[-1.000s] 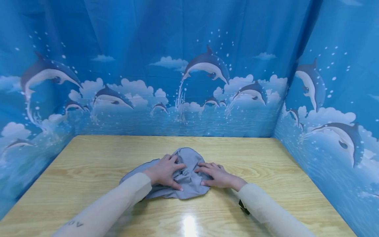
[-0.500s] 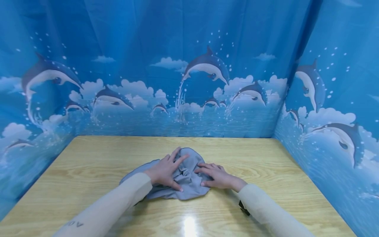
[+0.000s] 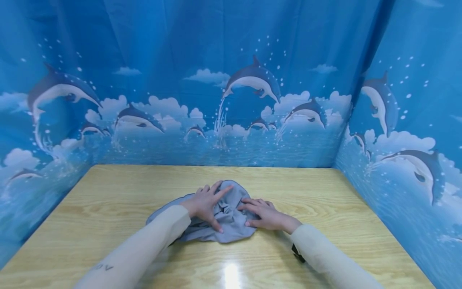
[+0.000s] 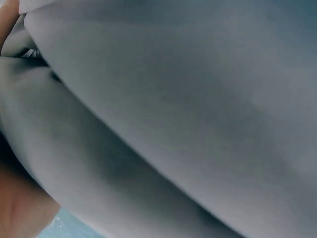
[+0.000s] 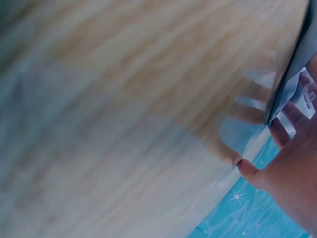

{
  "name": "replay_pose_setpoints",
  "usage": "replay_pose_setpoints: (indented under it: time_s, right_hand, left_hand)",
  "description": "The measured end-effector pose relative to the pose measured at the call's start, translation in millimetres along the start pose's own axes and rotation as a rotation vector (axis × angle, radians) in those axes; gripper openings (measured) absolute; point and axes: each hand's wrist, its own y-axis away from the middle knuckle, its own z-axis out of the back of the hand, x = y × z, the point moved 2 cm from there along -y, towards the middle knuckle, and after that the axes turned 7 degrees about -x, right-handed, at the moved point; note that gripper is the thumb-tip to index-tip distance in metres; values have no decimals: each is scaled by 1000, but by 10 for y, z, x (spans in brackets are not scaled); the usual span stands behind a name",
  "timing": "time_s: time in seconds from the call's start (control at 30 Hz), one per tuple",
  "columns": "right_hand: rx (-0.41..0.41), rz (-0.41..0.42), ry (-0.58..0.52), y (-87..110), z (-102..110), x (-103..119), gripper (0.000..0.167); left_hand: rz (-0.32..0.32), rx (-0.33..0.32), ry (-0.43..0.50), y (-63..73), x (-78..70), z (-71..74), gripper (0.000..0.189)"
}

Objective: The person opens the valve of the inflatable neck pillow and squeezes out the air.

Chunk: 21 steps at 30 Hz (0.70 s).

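Observation:
A crumpled grey piece of fabric (image 3: 231, 233), with a dark edge and puckered folds near its middle, lies on the table. My left hand (image 3: 206, 204) rests across its left half, thumb and fingers spread wide. On the right side of the fabric, my right hand (image 3: 266, 216) touches it with the fingertips and thumb apart. Grey cloth (image 4: 148, 99) fills most of the left wrist view, hiding much of that hand. In the right wrist view, a small clear plastic piece (image 5: 309, 91) shows by the fingers, beside the fabric's edge.
The wood-grain table (image 3: 306, 188) reflects a bright light near its front. Blue dolphin-print curtains (image 3: 166, 136) enclose its back and sides. A dark strap (image 3: 297, 253) shows under the right sleeve.
My left hand's fingers have swung outward toward the fabric's far edge and spread wider; its wrist has shifted slightly right and away. The right hand and fabric stay nearly still.

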Motion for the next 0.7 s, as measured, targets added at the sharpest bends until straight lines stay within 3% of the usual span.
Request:
replay_pose_setpoints:
  time_s: [0.7]
  right_hand:
    - [-1, 7, 9, 5, -1, -2, 49]
  left_hand:
    - [-19, -8, -70, 16, -21, 11, 113]
